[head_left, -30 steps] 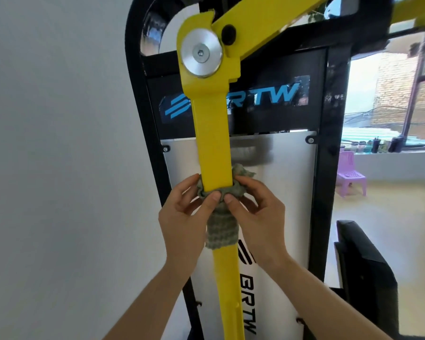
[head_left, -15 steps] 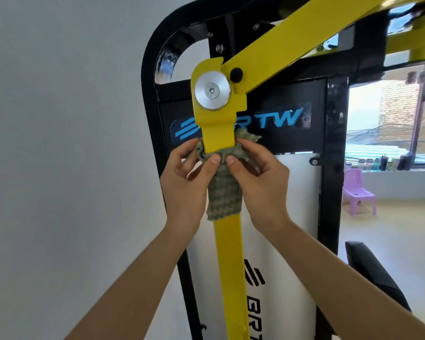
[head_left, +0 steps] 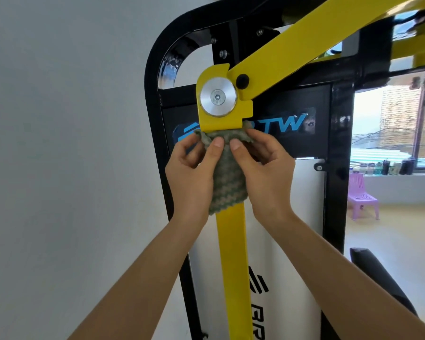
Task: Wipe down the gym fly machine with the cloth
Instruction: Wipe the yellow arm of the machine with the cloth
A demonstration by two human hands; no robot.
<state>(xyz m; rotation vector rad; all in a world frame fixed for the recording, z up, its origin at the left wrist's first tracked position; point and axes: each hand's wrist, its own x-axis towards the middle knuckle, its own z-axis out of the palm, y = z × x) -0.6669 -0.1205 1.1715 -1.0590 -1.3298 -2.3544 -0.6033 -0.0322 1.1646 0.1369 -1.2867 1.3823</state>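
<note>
the cloth point(head_left: 227, 177) at the centre of the picture was dull green and beige in a small zigzag weave. the machine arm point(head_left: 233, 266) was bright yellow, its pivot disc point(head_left: 218, 96) silver, the frame point(head_left: 152, 94) glossy black. the lettering point(head_left: 290, 122) was blue on black. the panel point(head_left: 292, 241) at lower centre was white with black stripes. the chair point(head_left: 362, 197) at right was lilac, and the wall point(head_left: 59, 143) at left pale grey.

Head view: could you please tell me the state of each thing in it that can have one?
yellow arm, hanging upright, upper part wrapped.
silver pivot disc, uncovered at the arm's top.
cloth, wrapped round the yellow arm just below the disc.
left hand, pinching the cloth's left side.
right hand, pinching the cloth's right side.
purple chair, upright, unoccupied.
</note>
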